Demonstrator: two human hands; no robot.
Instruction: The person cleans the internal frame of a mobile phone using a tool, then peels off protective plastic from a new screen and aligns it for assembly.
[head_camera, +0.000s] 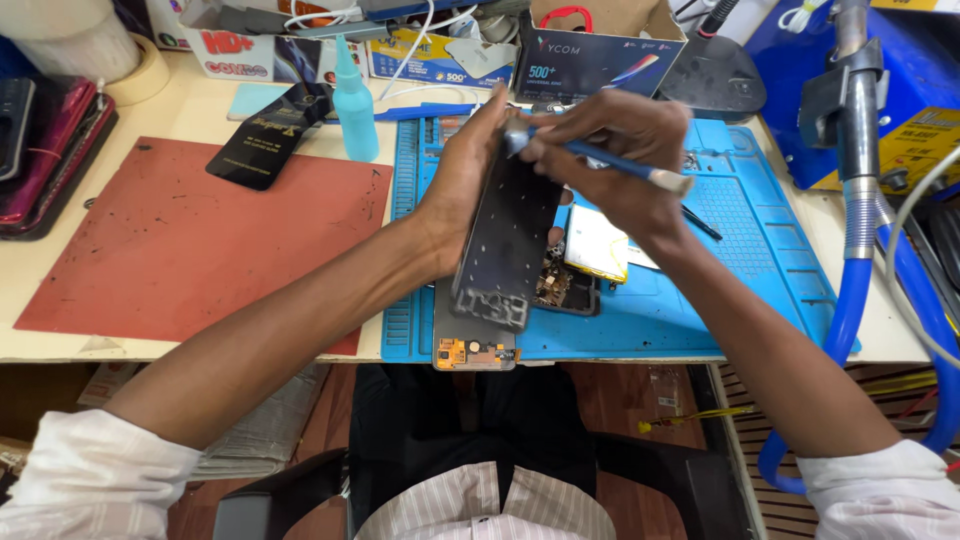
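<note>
My left hand (462, 170) grips a dark phone frame (505, 240) by its left edge and holds it tilted above the blue work mat (760, 250). My right hand (620, 140) holds a blue-handled tool (600, 158) with a pale end, its tip pressed near the top of the frame. Under the frame lie an opened phone body (565, 285) with exposed parts, a white and yellow battery (597, 245), and a grey piece with an orange board (470, 352) at the mat's front edge.
A red mat (190, 240) lies to the left, with a turquoise squeeze bottle (354, 105) and a black pouch (268, 135) behind it. Boxes and cables crowd the back edge. A blue hose and metal nozzle (858, 190) stand at the right. Phones are stacked far left (40, 150).
</note>
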